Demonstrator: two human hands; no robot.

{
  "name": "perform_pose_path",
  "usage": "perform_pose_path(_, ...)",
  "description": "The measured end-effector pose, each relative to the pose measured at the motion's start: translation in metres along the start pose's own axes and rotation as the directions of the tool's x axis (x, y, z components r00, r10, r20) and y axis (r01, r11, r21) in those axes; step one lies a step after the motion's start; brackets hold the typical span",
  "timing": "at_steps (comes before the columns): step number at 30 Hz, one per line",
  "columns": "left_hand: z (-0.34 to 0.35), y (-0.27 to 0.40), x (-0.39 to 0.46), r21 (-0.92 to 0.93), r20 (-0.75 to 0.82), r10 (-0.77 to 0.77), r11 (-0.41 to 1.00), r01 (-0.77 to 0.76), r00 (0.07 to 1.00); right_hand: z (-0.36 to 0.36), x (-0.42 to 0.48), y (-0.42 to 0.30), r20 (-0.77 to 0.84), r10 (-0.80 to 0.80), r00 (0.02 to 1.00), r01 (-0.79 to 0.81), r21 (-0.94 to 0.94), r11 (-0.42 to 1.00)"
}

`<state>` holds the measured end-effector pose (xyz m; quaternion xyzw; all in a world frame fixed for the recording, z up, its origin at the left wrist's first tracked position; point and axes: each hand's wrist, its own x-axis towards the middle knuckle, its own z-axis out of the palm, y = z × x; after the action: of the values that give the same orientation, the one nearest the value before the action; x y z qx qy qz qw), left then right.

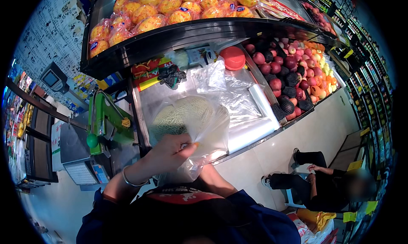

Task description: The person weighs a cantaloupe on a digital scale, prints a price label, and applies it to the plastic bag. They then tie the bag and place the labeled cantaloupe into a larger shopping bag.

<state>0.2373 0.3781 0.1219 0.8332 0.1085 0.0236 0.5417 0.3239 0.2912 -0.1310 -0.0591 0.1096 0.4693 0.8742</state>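
Observation:
A netted melon [172,116] lies on the metal counter [152,94], inside a clear plastic bag [207,126]. My left hand [178,150], with a metal bangle at its wrist, pinches the bag's gathered neck just in front of the melon. My right forearm [216,180] comes in from the right. Bag film and my left hand cover most of my right hand, so its grip cannot be made out. Below my left hand, loose film hangs toward my chest.
A green bench device with a ball-tipped lever [92,140] and a scale [78,158] stand left. Rolled clear film [264,106] and a red bowl [232,57] lie right, beside apples [275,67]. Wrapped yellow fruits [180,16] fill the raised shelf. A person [318,183] sits at right.

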Motion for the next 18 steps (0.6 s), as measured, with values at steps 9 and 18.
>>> perform_pose_path(9,0.027,-0.016,0.027,0.012,0.023,0.153,0.988,-0.153,0.988,-0.088,-0.022,-0.037,-0.027,0.208,0.978,-0.201,0.165,0.966)
perform_pose_path(18,0.031,-0.04,0.042,0.002,-0.156,0.013,1.0,-0.013,0.988,0.081,-0.107,-0.121,0.112,-0.346,0.931,0.184,-0.966,0.182)
